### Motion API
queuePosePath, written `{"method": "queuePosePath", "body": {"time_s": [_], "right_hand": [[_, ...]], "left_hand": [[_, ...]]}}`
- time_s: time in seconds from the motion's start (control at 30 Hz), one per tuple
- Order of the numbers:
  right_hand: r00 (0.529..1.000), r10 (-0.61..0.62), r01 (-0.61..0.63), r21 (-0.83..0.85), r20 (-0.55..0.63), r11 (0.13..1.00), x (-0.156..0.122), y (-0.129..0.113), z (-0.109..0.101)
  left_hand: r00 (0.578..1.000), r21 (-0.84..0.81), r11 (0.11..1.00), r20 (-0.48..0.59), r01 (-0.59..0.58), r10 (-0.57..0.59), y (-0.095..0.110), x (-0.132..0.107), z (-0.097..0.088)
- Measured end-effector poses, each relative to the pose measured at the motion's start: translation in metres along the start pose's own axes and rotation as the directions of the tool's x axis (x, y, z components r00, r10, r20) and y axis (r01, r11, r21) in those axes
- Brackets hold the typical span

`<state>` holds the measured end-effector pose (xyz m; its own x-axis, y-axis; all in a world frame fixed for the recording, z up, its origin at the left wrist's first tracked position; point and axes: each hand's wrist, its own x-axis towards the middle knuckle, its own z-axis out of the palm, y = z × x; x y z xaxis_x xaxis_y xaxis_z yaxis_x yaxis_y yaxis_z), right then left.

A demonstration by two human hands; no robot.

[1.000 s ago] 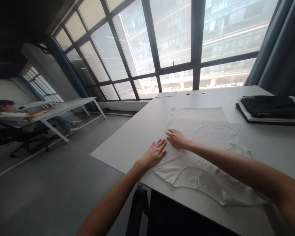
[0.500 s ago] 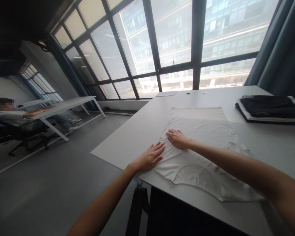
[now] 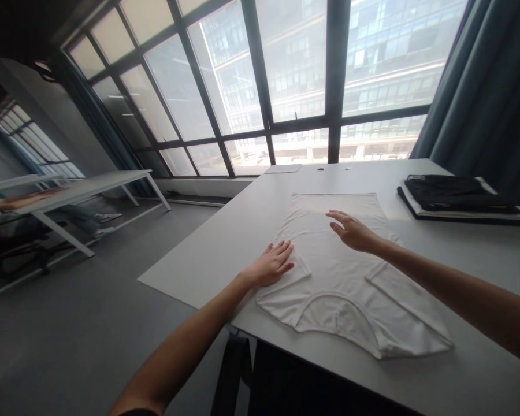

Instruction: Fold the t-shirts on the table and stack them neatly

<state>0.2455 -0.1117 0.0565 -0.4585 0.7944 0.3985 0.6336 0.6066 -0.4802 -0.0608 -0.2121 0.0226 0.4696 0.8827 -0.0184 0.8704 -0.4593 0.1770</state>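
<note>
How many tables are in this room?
2. The near table lies under the white shirt; the far table stands on the left by the windows. More may be hidden beyond the left edge.

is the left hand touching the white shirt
Touching. The head view shows the left hand lying flat, its fingers resting on the folded left edge of the white shirt, with no gap visible.

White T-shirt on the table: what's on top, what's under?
The left hand lies flat at the folded edge of the white T-shirt; the right hand is open over its middle, contact unclear. Beneath, only the grey table shows; the rest is covered.
</note>
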Motion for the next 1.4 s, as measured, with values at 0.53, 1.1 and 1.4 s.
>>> {"method": "queuePosePath", "body": {"time_s": [0.53, 1.1, 1.4], "right_hand": [[0.972, 0.156, -0.193, -0.220, -0.177, 0.956, -0.127, 0.047, -0.046], [0.973, 0.231, -0.207, -0.379, 0.020, 0.902, -0.167, 0.040, -0.019], [0.974, 0.226, -0.217, -0.372, -0.020, 0.902, -0.168, 0.040, -0.020]], "left_hand": [[0.995, 0.030, 0.997, -0.058, -0.075, 0.076, 0.008, 0.026, -0.008], [0.985, -0.010, 0.994, -0.132, -0.110, 0.108, 0.003, 0.037, 0.003], [0.996, 0.022, 0.998, -0.061, -0.061, 0.062, 0.007, 0.031, 0.010]]}}
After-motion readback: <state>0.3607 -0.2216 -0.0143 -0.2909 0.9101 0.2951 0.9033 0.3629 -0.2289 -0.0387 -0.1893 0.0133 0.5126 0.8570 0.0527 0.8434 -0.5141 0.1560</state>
